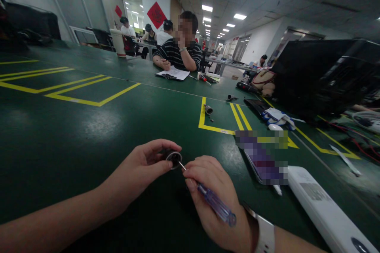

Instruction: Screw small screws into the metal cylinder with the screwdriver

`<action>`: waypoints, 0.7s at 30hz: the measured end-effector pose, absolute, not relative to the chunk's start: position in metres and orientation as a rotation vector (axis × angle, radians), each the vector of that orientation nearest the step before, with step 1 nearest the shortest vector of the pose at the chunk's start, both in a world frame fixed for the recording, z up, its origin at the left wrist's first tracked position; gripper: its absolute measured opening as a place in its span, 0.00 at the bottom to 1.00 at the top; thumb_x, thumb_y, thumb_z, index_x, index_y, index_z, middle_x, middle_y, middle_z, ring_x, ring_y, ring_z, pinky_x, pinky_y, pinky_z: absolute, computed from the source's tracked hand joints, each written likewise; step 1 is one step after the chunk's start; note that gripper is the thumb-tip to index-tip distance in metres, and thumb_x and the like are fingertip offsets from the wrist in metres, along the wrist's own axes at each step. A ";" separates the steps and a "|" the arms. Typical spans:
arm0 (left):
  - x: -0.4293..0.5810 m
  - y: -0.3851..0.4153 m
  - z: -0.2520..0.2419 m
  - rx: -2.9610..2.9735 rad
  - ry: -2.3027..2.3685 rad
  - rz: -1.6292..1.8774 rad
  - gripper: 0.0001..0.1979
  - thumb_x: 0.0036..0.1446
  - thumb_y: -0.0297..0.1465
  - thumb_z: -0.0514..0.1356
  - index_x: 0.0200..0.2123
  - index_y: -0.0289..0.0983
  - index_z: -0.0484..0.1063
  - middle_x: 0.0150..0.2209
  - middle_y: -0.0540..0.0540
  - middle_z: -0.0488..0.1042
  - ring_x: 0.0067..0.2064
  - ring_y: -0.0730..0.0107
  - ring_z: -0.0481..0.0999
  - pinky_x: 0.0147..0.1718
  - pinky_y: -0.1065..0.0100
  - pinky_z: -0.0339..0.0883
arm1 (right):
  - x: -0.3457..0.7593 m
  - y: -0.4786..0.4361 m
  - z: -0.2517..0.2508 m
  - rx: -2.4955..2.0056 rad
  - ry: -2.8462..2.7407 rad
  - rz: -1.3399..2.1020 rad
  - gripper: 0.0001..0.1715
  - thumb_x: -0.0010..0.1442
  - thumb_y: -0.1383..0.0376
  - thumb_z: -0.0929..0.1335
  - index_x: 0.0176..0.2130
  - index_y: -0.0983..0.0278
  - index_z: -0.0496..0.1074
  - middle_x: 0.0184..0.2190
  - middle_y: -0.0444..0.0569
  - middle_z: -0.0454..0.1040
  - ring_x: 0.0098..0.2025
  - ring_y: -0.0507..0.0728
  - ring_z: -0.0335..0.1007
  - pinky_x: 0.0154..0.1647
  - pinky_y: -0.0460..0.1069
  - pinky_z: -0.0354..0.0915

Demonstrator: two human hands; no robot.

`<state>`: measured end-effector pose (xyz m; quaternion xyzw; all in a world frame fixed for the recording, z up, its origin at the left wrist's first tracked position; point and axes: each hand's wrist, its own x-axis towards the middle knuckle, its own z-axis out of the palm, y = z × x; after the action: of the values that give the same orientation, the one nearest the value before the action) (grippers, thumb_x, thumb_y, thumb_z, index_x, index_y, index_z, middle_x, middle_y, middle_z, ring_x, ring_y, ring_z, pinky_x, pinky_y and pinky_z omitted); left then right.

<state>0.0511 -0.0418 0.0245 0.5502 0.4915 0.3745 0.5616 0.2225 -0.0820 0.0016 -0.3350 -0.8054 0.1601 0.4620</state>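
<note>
My left hand (145,168) grips a small round metal part (173,159), its hollow end turned toward my right hand. Thumb and fingers close around its rim. What sits inside the part is too dark to make out. In my right hand (209,189) is a screwdriver (218,205) with a clear purple handle. Its thin shaft points up and left, the tip at the opening of the metal part. Both hands are just above the green table (124,138).
A phone (261,158) and a long white device (326,209) lie to the right. Farther off sit a similar metal part (208,109), a red screwdriver (204,80) and a clipboard (173,73) before a seated person. A black case (323,75) stands at the right.
</note>
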 end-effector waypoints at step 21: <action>0.048 -0.042 0.023 1.392 1.173 0.817 0.15 0.45 0.29 0.62 0.40 0.40 0.72 0.39 0.47 0.77 0.43 0.62 0.75 0.37 0.69 0.67 | 0.224 -0.074 -0.002 -0.960 -1.686 0.729 0.09 0.61 0.67 0.61 0.35 0.63 0.70 0.31 0.47 0.72 0.34 0.53 0.68 0.36 0.50 0.64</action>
<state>0.0482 -0.0418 0.0232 0.5862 0.4939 0.3439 0.5424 0.2239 -0.0745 -0.0023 -0.3985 -0.6999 0.3029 0.5095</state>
